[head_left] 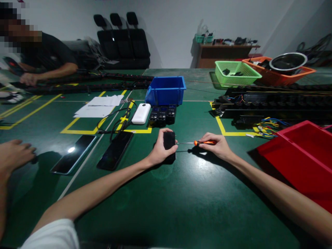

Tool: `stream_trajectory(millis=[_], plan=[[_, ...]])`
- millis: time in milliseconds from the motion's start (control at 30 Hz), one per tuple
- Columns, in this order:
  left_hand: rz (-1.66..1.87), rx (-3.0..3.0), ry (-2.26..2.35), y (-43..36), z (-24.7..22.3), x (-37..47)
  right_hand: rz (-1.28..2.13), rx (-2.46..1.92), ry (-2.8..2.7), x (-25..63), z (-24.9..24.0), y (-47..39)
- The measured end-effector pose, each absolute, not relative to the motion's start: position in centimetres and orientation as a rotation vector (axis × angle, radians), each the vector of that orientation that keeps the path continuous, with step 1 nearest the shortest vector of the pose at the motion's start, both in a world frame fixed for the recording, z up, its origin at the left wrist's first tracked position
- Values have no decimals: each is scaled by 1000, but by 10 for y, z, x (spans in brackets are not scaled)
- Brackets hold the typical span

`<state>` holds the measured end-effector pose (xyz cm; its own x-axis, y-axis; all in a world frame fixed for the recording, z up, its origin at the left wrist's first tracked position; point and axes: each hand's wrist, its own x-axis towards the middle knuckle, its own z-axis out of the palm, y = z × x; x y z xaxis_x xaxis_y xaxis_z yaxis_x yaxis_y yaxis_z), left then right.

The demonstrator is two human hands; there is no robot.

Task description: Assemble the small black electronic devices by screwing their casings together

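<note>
Near the middle of the green table (145, 214), my left hand (161, 148) is closed round a small black box-like device (169, 141). To its right, my right hand (215, 146) grips an orange-and-black screwdriver (204, 142). The screwdriver's thin metal shaft points left, and its tip is at the device's right side; whether it sits in a screw is too small to tell. Several black devices (163, 114) stand beyond my left hand, beside a white power bank (141, 113). Two phones lie left of my left hand, a black one (115, 150) and a light-edged one (74, 154).
A blue bin (168, 90) stands behind the devices. On the right are a red bin (301, 162), black harness parts (272, 102), a green basket (237, 74) and an orange basket (280, 77). Another person's hand (15, 155) is at left; a person (52, 55) sits across.
</note>
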<state>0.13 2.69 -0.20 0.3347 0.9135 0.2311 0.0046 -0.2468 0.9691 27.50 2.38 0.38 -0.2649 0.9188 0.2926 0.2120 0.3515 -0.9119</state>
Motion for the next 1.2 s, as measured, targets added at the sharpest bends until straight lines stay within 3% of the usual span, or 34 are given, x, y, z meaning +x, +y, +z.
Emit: stream_trajectory(millis=[833, 1200], plan=[[1089, 1565, 865, 26, -1, 1, 1149, -1134, -1661, 269, 8, 21], [1100, 1559, 864, 29, -2, 2, 1022, -1083, -1784, 272, 3, 23]])
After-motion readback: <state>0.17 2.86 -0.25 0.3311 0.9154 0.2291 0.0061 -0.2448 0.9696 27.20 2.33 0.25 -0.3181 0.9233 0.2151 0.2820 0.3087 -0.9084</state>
